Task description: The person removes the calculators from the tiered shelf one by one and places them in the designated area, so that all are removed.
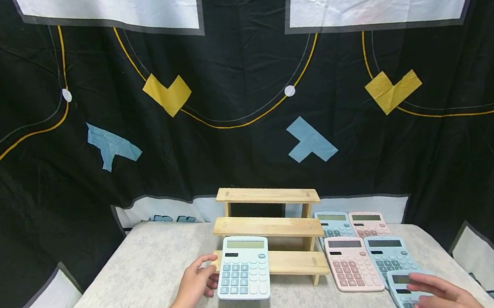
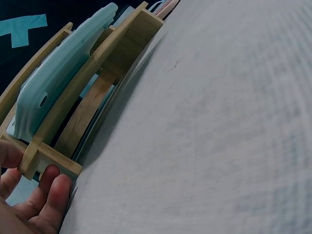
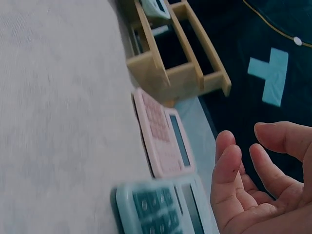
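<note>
A small three-step wooden shelf [image 1: 297,261] stands on the table. My left hand [image 1: 196,278] grips the left end of its lowest step, with thumb and fingers around the wood [image 2: 56,158] in the left wrist view. Just right of that hand, a light blue calculator [image 1: 242,268] sits tilted on the lower part of the shelf, keys facing me. My right hand [image 1: 443,293] is over a blue calculator [image 1: 399,280] at the front right. Its fingers are loosely bent and hold nothing; in the right wrist view the fingers [image 3: 226,165] stand apart from the calculators.
Right of the shelf lie more calculators: a pink one [image 1: 353,265], a blue one [image 1: 390,249], and a blue [image 1: 334,220] and a pink one [image 1: 367,218] farther back. A black printed cloth [image 1: 238,159] hangs behind the pale table [image 1: 150,267].
</note>
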Action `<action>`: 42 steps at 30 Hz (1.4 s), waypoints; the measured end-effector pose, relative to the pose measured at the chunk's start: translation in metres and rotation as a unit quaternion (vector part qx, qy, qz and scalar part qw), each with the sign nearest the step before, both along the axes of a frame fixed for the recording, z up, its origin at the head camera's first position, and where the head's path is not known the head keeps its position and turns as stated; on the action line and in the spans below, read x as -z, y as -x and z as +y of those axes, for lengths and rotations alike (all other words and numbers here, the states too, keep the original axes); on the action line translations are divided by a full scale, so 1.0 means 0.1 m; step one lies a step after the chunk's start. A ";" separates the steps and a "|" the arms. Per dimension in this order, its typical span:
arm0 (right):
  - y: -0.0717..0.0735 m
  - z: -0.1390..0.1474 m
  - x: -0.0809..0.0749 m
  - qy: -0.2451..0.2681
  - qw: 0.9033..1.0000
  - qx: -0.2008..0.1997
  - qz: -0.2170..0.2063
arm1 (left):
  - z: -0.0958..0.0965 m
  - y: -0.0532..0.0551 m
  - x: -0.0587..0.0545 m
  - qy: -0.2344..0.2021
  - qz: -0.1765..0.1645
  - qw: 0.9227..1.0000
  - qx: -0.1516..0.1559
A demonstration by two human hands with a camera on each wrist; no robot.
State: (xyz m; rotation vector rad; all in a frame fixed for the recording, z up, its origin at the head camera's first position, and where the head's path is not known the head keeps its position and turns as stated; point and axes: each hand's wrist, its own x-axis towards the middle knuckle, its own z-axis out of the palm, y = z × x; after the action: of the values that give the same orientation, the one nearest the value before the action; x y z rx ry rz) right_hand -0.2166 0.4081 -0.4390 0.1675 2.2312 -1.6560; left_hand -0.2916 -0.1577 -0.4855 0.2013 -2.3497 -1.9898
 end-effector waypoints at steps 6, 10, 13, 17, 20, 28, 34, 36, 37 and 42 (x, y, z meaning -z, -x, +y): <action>0.01 -0.26 -0.08 -0.025 0.999 -0.017 0.029 | 0.00 0.00 0.00 -0.001 0.002 1.000 0.001; 0.04 -0.53 -0.12 -0.011 0.999 0.045 0.019 | 0.00 0.01 0.01 -0.002 -0.001 1.000 -0.001; 0.06 -0.66 -0.15 0.020 0.998 0.057 0.018 | 0.00 0.01 0.01 0.000 -0.002 1.000 -0.003; 0.08 -0.80 -0.18 0.058 0.997 0.052 0.018 | 0.01 0.01 0.00 0.002 -0.005 1.000 -0.006; 0.11 -0.91 -0.20 0.074 0.996 0.043 0.024 | 0.02 0.01 0.00 0.001 -0.007 1.000 -0.007; 0.17 -1.23 -0.27 0.108 0.993 0.018 0.036 | 0.02 0.01 -0.01 0.000 -0.008 1.000 -0.005; 0.21 -1.50 -0.29 0.104 0.993 0.021 0.047 | 0.02 0.00 -0.02 0.001 -0.012 1.000 -0.007; 0.23 -1.57 -0.29 0.111 0.992 0.022 0.046 | 0.02 0.00 -0.02 0.001 -0.011 1.000 -0.007; 0.24 -1.60 -0.29 0.119 0.992 0.022 0.045 | 0.02 0.00 -0.02 0.000 -0.010 1.000 -0.007; 0.29 -1.71 -0.30 0.169 0.985 -0.002 0.043 | 0.01 -0.01 -0.01 0.000 0.000 1.000 -0.002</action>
State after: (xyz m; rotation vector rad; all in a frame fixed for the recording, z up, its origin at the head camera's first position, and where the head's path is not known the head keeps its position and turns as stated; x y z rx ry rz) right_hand -0.2454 0.2367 -0.4090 0.0040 1.9657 -2.0416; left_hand -0.2909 -0.1564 -0.4842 0.2077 -2.3478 -1.9872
